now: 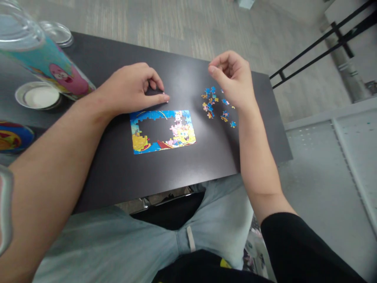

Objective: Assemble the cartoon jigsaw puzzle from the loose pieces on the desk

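A partly assembled jigsaw puzzle (185,133) with cartoon figures lies on the dark table, its frame joined around a gap in the middle. Just above its top edge, my left hand (137,86) rests with curled fingers. Small pinkish-white bits of what looks like a puzzle piece (167,101) show at either side of its thumb tip. Loose puzzle pieces (209,103) are scattered to the right of the puzzle. Beyond them my right hand (232,76) is raised, thumb and index finger pinched together; anything between them is too small to make out.
At the left stand a tall printed canister (63,74) with a clear top and a round white-bottomed lid (38,95). A clear lid (57,33) lies at the far table edge. Another colourful round container (16,136) is at far left. Black metal bars (321,43) rise beyond the table's right side.
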Demonstrator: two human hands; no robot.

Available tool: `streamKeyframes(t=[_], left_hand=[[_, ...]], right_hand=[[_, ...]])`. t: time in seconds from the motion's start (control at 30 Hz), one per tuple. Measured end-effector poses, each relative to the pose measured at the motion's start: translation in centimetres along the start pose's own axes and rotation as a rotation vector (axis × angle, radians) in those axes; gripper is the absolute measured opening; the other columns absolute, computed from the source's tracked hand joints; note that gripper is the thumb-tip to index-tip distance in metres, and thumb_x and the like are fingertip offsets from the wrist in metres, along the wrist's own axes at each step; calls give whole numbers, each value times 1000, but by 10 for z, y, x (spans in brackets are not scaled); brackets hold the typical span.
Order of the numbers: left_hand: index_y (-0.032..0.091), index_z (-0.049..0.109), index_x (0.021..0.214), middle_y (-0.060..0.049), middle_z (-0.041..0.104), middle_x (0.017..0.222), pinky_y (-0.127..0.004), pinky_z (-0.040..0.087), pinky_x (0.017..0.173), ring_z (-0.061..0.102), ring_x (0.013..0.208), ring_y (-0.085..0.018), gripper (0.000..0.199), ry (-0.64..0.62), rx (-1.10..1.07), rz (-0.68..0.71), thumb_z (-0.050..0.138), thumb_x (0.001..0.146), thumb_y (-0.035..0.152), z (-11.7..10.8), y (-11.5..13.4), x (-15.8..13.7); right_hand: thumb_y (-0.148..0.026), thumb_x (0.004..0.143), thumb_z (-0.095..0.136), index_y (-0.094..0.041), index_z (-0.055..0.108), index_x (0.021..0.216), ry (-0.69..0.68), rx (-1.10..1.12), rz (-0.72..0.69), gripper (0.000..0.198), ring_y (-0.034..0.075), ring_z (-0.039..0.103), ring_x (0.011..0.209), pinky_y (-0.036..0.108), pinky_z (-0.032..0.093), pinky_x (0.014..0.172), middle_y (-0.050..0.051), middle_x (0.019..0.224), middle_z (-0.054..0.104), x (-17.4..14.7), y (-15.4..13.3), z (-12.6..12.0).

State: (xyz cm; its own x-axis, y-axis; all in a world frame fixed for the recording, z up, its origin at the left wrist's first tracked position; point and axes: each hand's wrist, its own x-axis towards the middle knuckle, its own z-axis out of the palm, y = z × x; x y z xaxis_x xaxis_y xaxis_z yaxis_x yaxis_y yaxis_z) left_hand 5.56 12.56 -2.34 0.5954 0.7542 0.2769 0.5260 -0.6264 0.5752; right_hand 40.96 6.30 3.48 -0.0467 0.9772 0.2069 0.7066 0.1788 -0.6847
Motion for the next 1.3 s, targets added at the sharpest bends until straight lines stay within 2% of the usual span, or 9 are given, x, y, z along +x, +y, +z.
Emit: streamKeyframes(t=[0.17, 0.37, 0.53, 0.73, 0.83, 0.93, 1.03, 1.1, 1.3], left_hand=[[33, 88, 107, -6, 78, 106, -49, 56, 92, 65, 93, -28, 42, 10, 18, 8, 88, 96, 73, 1, -3, 2], [33, 89, 103, -6, 75, 100, -47, 48, 84, 64, 87, -27, 41, 5, 13, 4, 88, 96, 73, -1, -3, 5], [37, 89, 101, -5, 74, 95, -47, 46, 84, 60, 85, -27, 35, -6, 26, -17, 89, 95, 72, 0, -5, 5], [33, 85, 100, -4, 71, 95, -45, 41, 81, 59, 84, -26, 42, -8, 44, -53, 81, 97, 75, -4, 8, 6], [32, 84, 106, -4, 69, 99, -44, 40, 83, 59, 88, -27, 40, -99, 71, -100, 77, 102, 71, -11, 19, 6], [32, 83, 107, -3, 68, 100, -44, 39, 85, 58, 90, -27, 40, -115, 67, -137, 77, 101, 70, -15, 25, 6], [33, 83, 104, -2, 67, 96, -44, 36, 86, 57, 90, -27, 37, -100, 39, -150, 79, 98, 69, -14, 25, 6], [34, 84, 102, -1, 67, 92, -45, 34, 87, 55, 89, -27, 36, -87, 10, -149, 82, 97, 70, -12, 23, 6], [38, 84, 96, 2, 64, 85, -46, 31, 88, 50, 87, -26, 33, -46, -54, -148, 90, 94, 71, -9, 15, 7]], right_hand=[[-29, 117, 80, -23, 82, 113, 27, -210, 106, 8, 22, 72, 98, 37, 57, 98, 7, 112, 90, -2, 10, -34], [-26, 104, 93, -26, 89, 99, -265, -351, 253, 6, 30, 86, 103, 46, 68, 103, 9, 104, 94, -16, 0, -65], [-24, 90, 110, -30, 86, 85, -402, -457, 289, 26, 36, 90, 101, 52, 73, 100, 5, 97, 91, -19, -7, -69], [-54, 76, 126, -33, 86, 82, -531, -496, 262, 45, 38, 93, 97, 53, 77, 91, 4, 88, 91, -23, -5, -62], [-39, 85, 120, -32, 86, 83, -579, -523, 335, 35, 38, 94, 103, 50, 77, 100, 3, 88, 91, -24, -8, -57], [-17, 97, 103, -28, 91, 100, -499, -472, 336, 17, 35, 94, 111, 46, 74, 107, 5, 104, 96, -24, -9, -62], [-12, 106, 89, -22, 92, 121, -247, -500, 321, 18, 34, 92, 118, 45, 73, 106, 10, 124, 98, -23, 0, -73], [-13, 107, 86, -22, 92, 122, -148, -535, 371, 18, 35, 92, 121, 46, 72, 105, 11, 128, 97, -22, 7, -80], [-21, 102, 101, -26, 92, 109, -249, -522, 525, 12, 33, 92, 111, 43, 70, 97, 8, 119, 98, -18, 10, -82]])
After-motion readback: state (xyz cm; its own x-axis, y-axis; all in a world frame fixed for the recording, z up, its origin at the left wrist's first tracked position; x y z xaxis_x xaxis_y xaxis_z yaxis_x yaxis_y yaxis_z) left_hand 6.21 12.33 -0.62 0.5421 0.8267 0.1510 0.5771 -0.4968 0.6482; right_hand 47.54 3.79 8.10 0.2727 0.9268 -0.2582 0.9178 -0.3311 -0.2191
